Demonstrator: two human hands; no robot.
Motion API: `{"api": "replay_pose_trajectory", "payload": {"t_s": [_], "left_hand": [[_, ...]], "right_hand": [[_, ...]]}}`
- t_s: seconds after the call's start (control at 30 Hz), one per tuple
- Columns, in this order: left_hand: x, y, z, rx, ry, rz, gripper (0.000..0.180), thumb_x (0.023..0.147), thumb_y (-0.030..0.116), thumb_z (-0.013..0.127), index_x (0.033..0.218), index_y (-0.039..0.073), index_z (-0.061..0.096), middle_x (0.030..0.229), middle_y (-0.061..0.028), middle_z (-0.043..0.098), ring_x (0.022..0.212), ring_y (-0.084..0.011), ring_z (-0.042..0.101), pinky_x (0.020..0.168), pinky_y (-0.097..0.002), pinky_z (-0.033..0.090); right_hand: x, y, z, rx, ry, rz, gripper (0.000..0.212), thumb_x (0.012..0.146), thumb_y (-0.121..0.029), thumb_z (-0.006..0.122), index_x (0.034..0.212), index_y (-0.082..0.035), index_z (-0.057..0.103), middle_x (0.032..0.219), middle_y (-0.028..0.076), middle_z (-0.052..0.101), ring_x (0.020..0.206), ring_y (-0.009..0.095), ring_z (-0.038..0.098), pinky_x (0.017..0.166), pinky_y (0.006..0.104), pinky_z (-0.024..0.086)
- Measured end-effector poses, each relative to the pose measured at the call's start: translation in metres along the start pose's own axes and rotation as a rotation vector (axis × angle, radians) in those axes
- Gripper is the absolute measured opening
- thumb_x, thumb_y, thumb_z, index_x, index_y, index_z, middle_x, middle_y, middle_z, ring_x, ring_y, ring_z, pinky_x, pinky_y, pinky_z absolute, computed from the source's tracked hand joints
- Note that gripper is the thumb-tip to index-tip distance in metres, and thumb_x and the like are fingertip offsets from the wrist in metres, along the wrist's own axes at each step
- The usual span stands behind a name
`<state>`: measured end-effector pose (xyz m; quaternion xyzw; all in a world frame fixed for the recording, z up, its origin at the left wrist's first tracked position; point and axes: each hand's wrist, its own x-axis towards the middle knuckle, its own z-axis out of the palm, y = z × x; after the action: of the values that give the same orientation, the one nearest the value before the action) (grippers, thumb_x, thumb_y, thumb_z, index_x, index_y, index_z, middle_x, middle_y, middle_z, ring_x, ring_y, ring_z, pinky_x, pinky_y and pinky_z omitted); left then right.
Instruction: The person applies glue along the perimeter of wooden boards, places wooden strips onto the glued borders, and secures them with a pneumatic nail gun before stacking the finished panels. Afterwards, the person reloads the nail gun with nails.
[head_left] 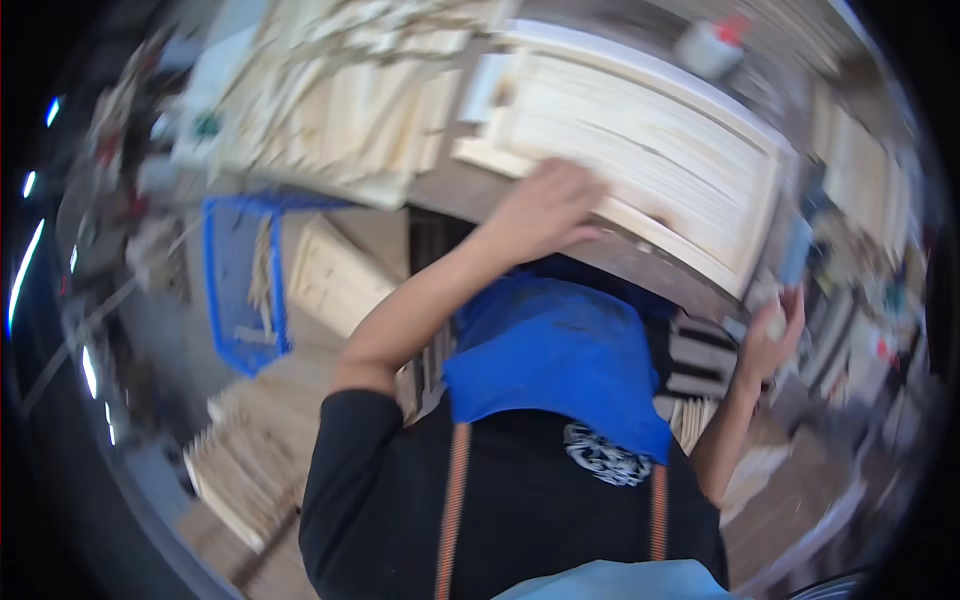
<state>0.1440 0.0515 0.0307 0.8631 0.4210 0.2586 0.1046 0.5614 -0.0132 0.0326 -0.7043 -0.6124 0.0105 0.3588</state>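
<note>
A shallow rectangular wooden frame with a pale plank panel inside [640, 130] lies tilted across the workbench in front of me. My left hand [552, 205] is at its near rail, the fingers bent over the wood and the thumb on the outer side. Out to the right, away from the frame, my right hand [772, 338] is raised with its fingers curled round something small and pale. Motion blur hides what that is. Just beyond it shows a light blue object [797, 250], too smeared to name.
Loose wooden strips [350, 110] are heaped at the bench's far left. A blue plastic basket [222, 290] stands left, beside wooden boards [340, 275]. More stacked wood [245, 470] lies lower left. A white bottle with a red cap [710, 48] stands beyond the frame; planks [865, 175] lie far right.
</note>
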Motion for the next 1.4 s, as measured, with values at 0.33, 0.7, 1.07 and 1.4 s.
{"api": "replay_pose_trajectory", "payload": {"t_s": [0.33, 0.7, 1.07, 1.4], "left_hand": [[0.006, 0.006, -0.069, 0.205, -0.003, 0.269, 0.039, 0.092, 0.047, 0.066, 0.099, 0.009, 0.061, 0.092, -0.0054, 0.056, 0.092, -0.0238, 0.061, 0.082, -0.0370, 0.050], [0.054, 0.056, -0.289, -0.051, -0.002, -0.446, 0.054, 0.103, 0.054, 0.063, 0.121, 0.006, 0.075, 0.096, -0.0141, 0.075, 0.077, -0.0188, 0.071, 0.072, -0.0314, 0.059], [-0.203, 0.037, -0.303, 0.066, 0.947, -0.859, 0.045, 0.101, 0.012, 0.065, 0.139, -0.009, 0.054, 0.126, -0.0159, 0.070, 0.111, -0.0180, 0.068, 0.097, -0.0330, 0.054], [-0.414, -0.054, -0.112, 0.681, 0.323, -1.874, 0.049, 0.092, 0.032, 0.069, 0.122, -0.007, 0.069, 0.116, -0.0314, 0.072, 0.112, -0.0470, 0.069, 0.097, -0.0509, 0.054]], "right_hand": [[-0.094, -0.097, -0.020, 0.288, -0.132, -0.567, 0.028, 0.093, 0.012, 0.063, 0.120, 0.010, 0.066, 0.105, 0.020, 0.075, 0.085, 0.031, 0.073, 0.079, 0.0375, 0.060], [-0.102, -0.146, 0.020, 0.490, -0.339, -0.541, 0.026, 0.091, 0.010, 0.068, 0.116, 0.004, 0.070, 0.102, 0.019, 0.075, 0.087, 0.032, 0.073, 0.079, 0.0375, 0.059], [-0.047, -0.154, 0.066, 0.287, -0.374, -0.489, 0.027, 0.090, 0.002, 0.072, 0.117, -0.002, 0.072, 0.118, 0.016, 0.071, 0.113, 0.034, 0.066, 0.101, 0.0427, 0.051], [0.116, -0.073, 0.106, 0.050, -0.184, -0.352, 0.039, 0.088, -0.008, 0.075, 0.126, -0.005, 0.067, 0.131, 0.017, 0.064, 0.124, 0.039, 0.059, 0.106, 0.0452, 0.047]]}}
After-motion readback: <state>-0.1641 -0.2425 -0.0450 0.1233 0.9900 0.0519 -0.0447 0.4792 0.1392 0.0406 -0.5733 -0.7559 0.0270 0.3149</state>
